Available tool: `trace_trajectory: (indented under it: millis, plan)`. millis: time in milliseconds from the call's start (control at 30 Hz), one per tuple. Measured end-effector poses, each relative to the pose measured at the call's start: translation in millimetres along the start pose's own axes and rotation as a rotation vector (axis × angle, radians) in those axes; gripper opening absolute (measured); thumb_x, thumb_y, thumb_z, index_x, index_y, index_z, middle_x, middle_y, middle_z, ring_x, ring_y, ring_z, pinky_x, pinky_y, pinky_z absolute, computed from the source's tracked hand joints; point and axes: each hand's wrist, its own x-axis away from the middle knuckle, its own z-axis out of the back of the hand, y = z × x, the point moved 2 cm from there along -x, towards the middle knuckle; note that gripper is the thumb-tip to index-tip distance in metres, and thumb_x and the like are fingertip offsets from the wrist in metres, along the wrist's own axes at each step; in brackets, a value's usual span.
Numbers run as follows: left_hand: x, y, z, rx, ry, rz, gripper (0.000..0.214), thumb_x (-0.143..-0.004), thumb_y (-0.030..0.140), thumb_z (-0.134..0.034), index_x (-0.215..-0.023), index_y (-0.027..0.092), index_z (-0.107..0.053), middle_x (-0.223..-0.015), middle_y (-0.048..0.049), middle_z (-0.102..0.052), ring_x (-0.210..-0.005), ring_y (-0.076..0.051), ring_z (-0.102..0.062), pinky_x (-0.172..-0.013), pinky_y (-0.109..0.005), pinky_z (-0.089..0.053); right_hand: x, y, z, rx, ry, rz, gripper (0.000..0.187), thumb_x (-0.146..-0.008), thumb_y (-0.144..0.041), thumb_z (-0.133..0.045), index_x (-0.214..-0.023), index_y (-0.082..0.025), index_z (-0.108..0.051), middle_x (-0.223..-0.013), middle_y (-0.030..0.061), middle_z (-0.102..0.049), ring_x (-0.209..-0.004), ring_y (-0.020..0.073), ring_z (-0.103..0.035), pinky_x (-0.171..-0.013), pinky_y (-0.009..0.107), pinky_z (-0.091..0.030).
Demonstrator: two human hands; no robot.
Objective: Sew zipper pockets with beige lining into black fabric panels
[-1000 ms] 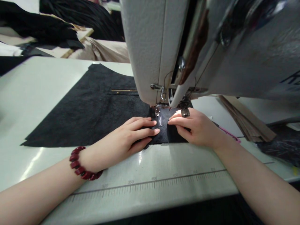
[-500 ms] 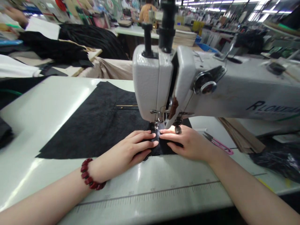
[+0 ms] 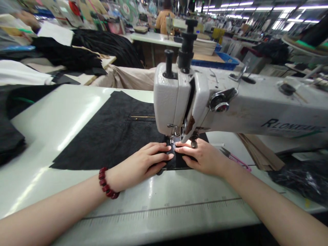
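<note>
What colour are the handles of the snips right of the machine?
Pink: the snips' handles show best in the head view.

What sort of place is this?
It looks like a garment factory's sewing floor: an industrial sewing machine, a black fabric panel with a zipped pocket, and rows of workstations under strip lights.

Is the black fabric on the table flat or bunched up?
Spread flat: the black fabric lies smooth across the white sewing table, the left hand resting on it.
</note>
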Motion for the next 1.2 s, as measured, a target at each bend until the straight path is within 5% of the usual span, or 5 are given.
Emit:
trace_trajectory:
  millis: [400,833,1033,1200]
  plan:
    - [-9,-13,1.8,0.011,0.021,-0.005,0.034,-0.100,0.027,-0.051,-0.133,0.027,-0.060,-0.139,-0.0089,-0.051,-0.131,-0.024,-0.046,-0.111,-0.042,-0.044,-9,18,-2,-0.040,0.033,0.033,0.024,-0.098,-0.024,-0.050,-0.113,-0.020,-0.068,-0.112,0.0081,-0.072,-0.111,0.0223,-0.063,-0.099,0.040,-0.046]
    - [-21,-29,14.8,0.017,-0.032,-0.092,0.036,-0.100,0.021,-0.048,-0.128,0.037,-0.064,-0.130,-0.0067,-0.058,-0.120,-0.025,-0.051,-0.104,-0.042,-0.044,-15,37,-12,0.022,-0.184,-0.197,0.027,-0.096,-0.032,-0.049,-0.091,-0.019,-0.073,-0.090,0.0071,-0.075,-0.080,0.0210,-0.067,-0.071,0.032,-0.046]
    - [-31,-37,19.8,0.069,-0.007,-0.100,0.026,-0.100,0.024,-0.048,-0.119,0.026,-0.066,-0.125,-0.0076,-0.061,-0.113,-0.021,-0.056,-0.100,-0.038,-0.048,-20,50,-15,0.013,-0.251,-0.250,0.031,-0.097,-0.033,-0.050,-0.082,-0.022,-0.074,-0.071,0.0040,-0.072,-0.058,0.0178,-0.063,-0.057,0.030,-0.046]
    - [-36,-48,21.3,0.117,0.039,-0.063,0.018,-0.099,0.026,-0.049,-0.102,0.020,-0.066,-0.114,-0.0089,-0.064,-0.108,-0.022,-0.058,-0.093,-0.038,-0.052,-28,57,-12,0.026,-0.183,-0.247,0.022,-0.096,-0.031,-0.054,-0.093,-0.027,-0.075,-0.084,0.0030,-0.075,-0.072,0.0215,-0.068,-0.069,0.034,-0.053]
